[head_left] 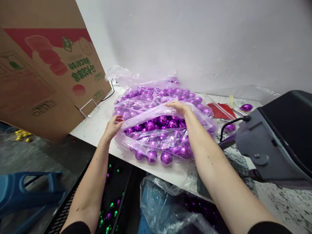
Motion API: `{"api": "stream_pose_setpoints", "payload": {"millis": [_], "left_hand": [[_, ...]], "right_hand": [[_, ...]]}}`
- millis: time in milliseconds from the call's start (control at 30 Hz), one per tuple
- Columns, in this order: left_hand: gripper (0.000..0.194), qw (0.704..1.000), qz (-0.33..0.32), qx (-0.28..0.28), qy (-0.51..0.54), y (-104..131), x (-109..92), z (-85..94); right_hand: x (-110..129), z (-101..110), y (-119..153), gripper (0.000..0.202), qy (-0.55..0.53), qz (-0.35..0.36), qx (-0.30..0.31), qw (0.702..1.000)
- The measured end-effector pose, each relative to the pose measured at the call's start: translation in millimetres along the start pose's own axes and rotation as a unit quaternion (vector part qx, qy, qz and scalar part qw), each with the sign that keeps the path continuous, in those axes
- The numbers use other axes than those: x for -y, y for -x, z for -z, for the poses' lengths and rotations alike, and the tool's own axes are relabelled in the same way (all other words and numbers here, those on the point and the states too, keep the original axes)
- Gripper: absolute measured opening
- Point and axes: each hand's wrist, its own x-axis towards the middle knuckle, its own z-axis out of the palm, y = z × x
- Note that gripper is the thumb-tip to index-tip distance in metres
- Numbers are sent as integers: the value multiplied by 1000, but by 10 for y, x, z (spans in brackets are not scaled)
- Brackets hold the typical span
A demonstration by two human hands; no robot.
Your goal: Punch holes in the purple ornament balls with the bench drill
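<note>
A large clear plastic bag [136,143] full of shiny purple mirror-ball ornaments [149,125] lies on the white table. Its mouth gapes toward me, showing the balls inside. My left hand [113,126] is closed on the left end of the bag's mouth, fingertips at the film. Reaching across the bag, my right hand [177,106] grips the upper edge of the opening, its fingers partly hidden in the film. Several balls bulge at the bag's front near the table edge.
A tall cardboard box [56,74] stands at the left. At the right is a grey-and-black machine [270,139] with a cable. Red material [221,111] and loose purple ornaments [246,107] lie behind it. Below are a black crate [126,188], loose plastic [161,208] on my lap and a blue stool [14,188].
</note>
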Motion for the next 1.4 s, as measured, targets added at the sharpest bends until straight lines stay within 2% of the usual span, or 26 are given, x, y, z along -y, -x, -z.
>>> {"api": "stream_pose_setpoints", "payload": {"millis": [67, 100, 133, 200, 233, 267, 333, 400, 500, 567, 633, 700, 800, 867, 967, 1100, 1200, 1267, 1333, 1400], "left_hand": [[34, 984, -112, -51, -127, 204, -251, -173], [34, 969, -176, -71, -160, 336, -380, -269], [36, 956, -229, -55, -176, 475, -495, -364], [42, 921, -321, 100, -196, 726, -640, -526], [48, 898, -344, 174, -210, 821, -662, -581], [56, 876, -356, 235, -225, 893, -652, -615], [69, 851, -360, 286, -253, 987, -565, -623], [64, 841, -377, 282, -265, 1067, -443, -583], [42, 821, -440, 255, -259, 1278, -283, -541], [37, 803, -482, 234, -259, 1481, -180, -562], [41, 785, -513, 222, -269, 1685, -55, -609], [44, 771, -525, 220, -285, 1844, 82, -656], [46, 772, -513, 221, -303, 1976, 233, -695], [46, 781, -498, 218, -307, 2016, 257, -708], [36, 799, -474, 202, -310, 2063, 188, -729], [23, 836, -446, 146, -284, 2192, -11, -817], [21, 868, -428, 121, -222, 2338, -202, -1007], [22, 878, -423, 129, -182, 2421, -336, -1205], [26, 879, -415, 142, -185, 2465, -458, -1419], [35, 877, -393, 148, -233, 2465, -553, -1605]], "right_hand": [[51, -5, 10, 46, 69, -1, -16, 997], [97, -14, 33, 47, 113, 5, -22, 993], [151, -24, 79, 48, 149, 13, -28, 988], [257, -28, 271, 54, 213, 41, -36, 975], [296, -14, 421, 58, 241, 60, -37, 968], [319, 15, 603, 64, 266, 82, -38, 960], [301, 120, 1018, 70, 307, 133, -30, 942], [199, 265, 1427, 72, 341, 176, 13, 923], [-53, 466, 1906, 77, 384, 207, 83, 896], [-231, 547, 2152, 63, 409, 215, 95, 882], [-390, 587, 2393, 42, 427, 226, 92, 871], [-537, 598, 2644, 32, 440, 241, 94, 860], [-757, 573, 2956, 23, 452, 249, 117, 849], [-892, 523, 3056, 20, 459, 239, 126, 846], [-1030, 415, 3049, 25, 464, 213, 109, 853], [-1090, 306, 2983, 29, 442, 193, 82, 872], [-1074, 282, 3023, 30, 408, 176, 78, 892], [-1023, 304, 3104, 30, 380, 164, 81, 907], [-934, 375, 3233, 32, 348, 151, 83, 922], [-827, 497, 3411, 36, 320, 133, 82, 935]]}}
